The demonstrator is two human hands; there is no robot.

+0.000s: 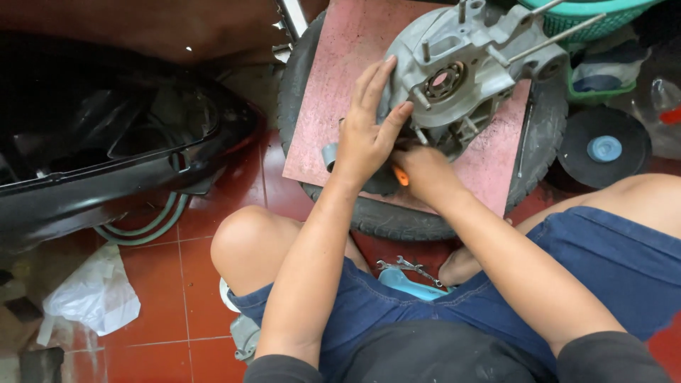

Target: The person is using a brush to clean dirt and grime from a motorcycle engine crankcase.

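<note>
Crouched over a pink board [340,106] laid across a tyre [397,216], I steady a grey metal engine casing [461,71]. My left hand [365,135] lies flat against its rim, fingers [376,81] spread wide and gripping nothing. My right hand [425,174] is closed around an orange-handled tool [401,176], worked in under the casing's lower edge. The casting looks heavy, rigid and greasy, best held by its thick outer rim, clear of the protruding studs. Room is tight: a green basket [596,21] crowds the right, black bodywork [106,142] the left, my knees below.
</note>
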